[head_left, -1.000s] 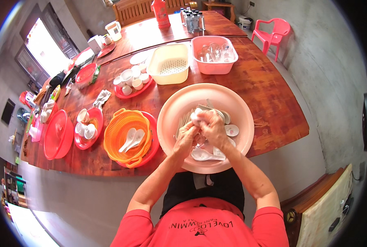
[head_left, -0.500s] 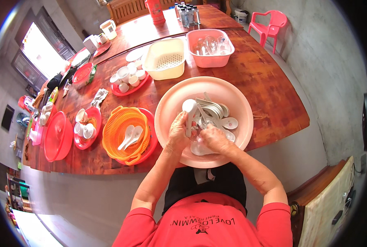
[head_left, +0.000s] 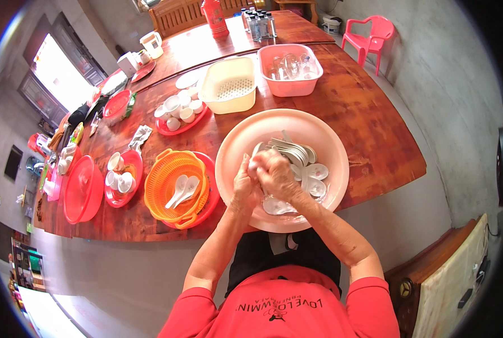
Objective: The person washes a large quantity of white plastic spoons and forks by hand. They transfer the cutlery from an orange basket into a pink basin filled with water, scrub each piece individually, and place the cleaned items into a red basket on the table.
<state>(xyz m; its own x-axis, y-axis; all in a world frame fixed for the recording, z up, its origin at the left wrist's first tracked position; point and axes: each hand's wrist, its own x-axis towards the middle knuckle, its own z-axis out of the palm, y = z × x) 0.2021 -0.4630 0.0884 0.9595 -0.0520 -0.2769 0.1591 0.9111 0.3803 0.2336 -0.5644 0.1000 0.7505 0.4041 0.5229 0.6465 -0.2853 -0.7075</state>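
Note:
A large pale pink basin (head_left: 229, 135) stands at the table edge in front of me, holding some water. Inside it lie several white soup spoons (head_left: 317, 187), with a fanned stack of them (head_left: 292, 151) toward the far side. My left hand (head_left: 246, 185) is closed around a white soup spoon (head_left: 257, 149), upright over the basin's left half. Across its upper part are the curled fingers of my right hand (head_left: 278, 173), gripping it and hiding most of the spoon.
Left of the basin, an orange colander (head_left: 151, 188) with two white spoons sits on a red tray (head_left: 211, 205). Farther off stand a cream basket (head_left: 209, 84), a pink tub (head_left: 274, 84) of glasses, and a red plate (head_left: 172, 132) of small cups. A red basin (head_left: 74, 194) is at far left.
My right hand has risen from the spoons low in the basin to the spoon in my left hand and now covers it. The view has shifted slightly.

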